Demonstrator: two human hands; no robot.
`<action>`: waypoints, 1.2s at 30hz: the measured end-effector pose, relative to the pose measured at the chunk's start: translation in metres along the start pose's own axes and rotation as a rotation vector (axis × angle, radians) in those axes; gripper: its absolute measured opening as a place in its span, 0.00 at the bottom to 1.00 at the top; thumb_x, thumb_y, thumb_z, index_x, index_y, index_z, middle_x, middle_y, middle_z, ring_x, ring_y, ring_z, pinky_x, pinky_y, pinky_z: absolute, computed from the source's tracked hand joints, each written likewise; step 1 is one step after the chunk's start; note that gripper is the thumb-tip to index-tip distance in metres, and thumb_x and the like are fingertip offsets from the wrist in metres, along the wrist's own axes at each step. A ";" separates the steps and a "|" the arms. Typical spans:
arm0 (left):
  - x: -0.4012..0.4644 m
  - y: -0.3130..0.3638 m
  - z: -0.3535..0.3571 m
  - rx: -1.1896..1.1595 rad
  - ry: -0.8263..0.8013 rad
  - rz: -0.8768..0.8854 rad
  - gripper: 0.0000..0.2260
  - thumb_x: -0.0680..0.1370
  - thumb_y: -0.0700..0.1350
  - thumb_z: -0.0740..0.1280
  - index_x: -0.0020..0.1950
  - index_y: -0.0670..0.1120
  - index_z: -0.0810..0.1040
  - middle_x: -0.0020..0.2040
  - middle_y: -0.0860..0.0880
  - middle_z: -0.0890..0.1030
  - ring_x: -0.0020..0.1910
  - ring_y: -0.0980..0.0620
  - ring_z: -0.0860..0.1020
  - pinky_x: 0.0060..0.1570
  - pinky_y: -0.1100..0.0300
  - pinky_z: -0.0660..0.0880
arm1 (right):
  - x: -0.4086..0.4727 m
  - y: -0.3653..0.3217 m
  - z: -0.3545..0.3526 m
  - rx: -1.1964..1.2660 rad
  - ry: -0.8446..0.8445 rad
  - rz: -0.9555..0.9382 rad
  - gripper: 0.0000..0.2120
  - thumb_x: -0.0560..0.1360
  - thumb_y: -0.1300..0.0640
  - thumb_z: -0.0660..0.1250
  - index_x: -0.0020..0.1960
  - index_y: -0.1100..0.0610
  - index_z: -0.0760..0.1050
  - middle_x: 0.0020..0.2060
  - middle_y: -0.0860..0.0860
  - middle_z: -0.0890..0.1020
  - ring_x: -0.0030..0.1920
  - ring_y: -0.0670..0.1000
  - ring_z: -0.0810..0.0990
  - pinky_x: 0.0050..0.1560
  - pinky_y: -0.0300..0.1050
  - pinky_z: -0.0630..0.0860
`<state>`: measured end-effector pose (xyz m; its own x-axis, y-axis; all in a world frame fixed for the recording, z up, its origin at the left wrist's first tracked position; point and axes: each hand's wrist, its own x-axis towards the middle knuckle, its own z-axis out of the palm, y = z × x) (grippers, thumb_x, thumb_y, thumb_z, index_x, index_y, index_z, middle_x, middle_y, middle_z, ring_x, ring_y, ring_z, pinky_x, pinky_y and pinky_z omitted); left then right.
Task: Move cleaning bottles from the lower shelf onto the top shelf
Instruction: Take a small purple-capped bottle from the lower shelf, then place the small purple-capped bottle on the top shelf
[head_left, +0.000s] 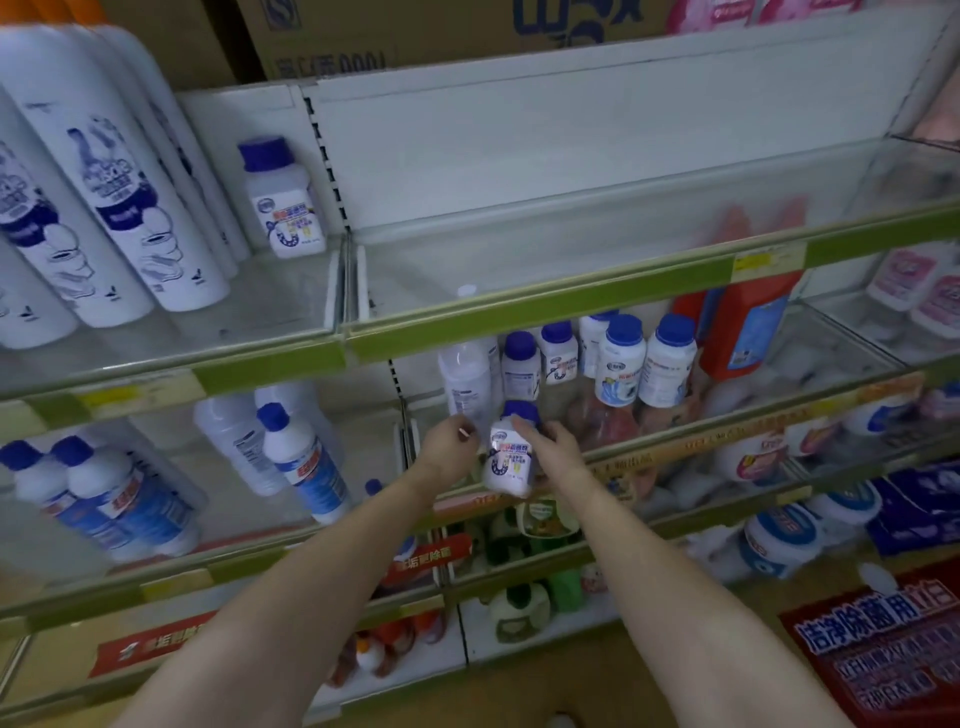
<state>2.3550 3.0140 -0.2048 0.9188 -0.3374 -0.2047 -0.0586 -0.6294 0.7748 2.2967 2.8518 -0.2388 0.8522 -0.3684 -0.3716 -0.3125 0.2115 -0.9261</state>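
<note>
White blue-capped bottle (509, 457) held in front of lower shelf (675, 447), right-hand grip (553, 441) clamped on its neck and cap; left-hand grip (449, 441) curled beside it, contents indiscernible; matching bottle (283, 200) upright on top shelf (519, 306); further blue-capped bottles (618, 358) behind on lower shelf.

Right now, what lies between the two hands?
In the head view, a white blue-capped bottle lies between them: the right hand grips it, while the left hand reaches toward a clear bottle on the lower shelf.
</note>
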 end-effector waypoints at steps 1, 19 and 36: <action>-0.008 -0.004 -0.006 -0.032 0.004 0.009 0.06 0.83 0.47 0.62 0.55 0.47 0.76 0.49 0.47 0.81 0.49 0.47 0.80 0.49 0.52 0.78 | -0.012 0.003 0.007 0.063 0.015 0.016 0.22 0.76 0.45 0.72 0.63 0.59 0.74 0.47 0.52 0.84 0.45 0.51 0.84 0.39 0.45 0.79; -0.135 -0.074 -0.107 -0.290 0.117 0.076 0.06 0.82 0.45 0.64 0.52 0.44 0.78 0.44 0.43 0.83 0.42 0.44 0.82 0.45 0.50 0.80 | -0.175 0.038 0.136 0.492 -0.135 0.093 0.21 0.74 0.45 0.72 0.57 0.61 0.81 0.46 0.59 0.85 0.45 0.58 0.84 0.50 0.53 0.80; -0.171 0.051 -0.295 -0.410 0.399 0.405 0.05 0.82 0.38 0.62 0.50 0.43 0.77 0.45 0.42 0.83 0.42 0.48 0.80 0.47 0.52 0.80 | -0.209 -0.172 0.211 0.282 -0.285 -0.537 0.26 0.78 0.48 0.69 0.69 0.63 0.71 0.58 0.65 0.82 0.54 0.64 0.82 0.58 0.66 0.78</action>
<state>2.3102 3.2456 0.0463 0.9336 -0.1570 0.3222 -0.3467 -0.1670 0.9230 2.2609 3.0832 0.0124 0.9485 -0.2432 0.2032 0.2742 0.3084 -0.9109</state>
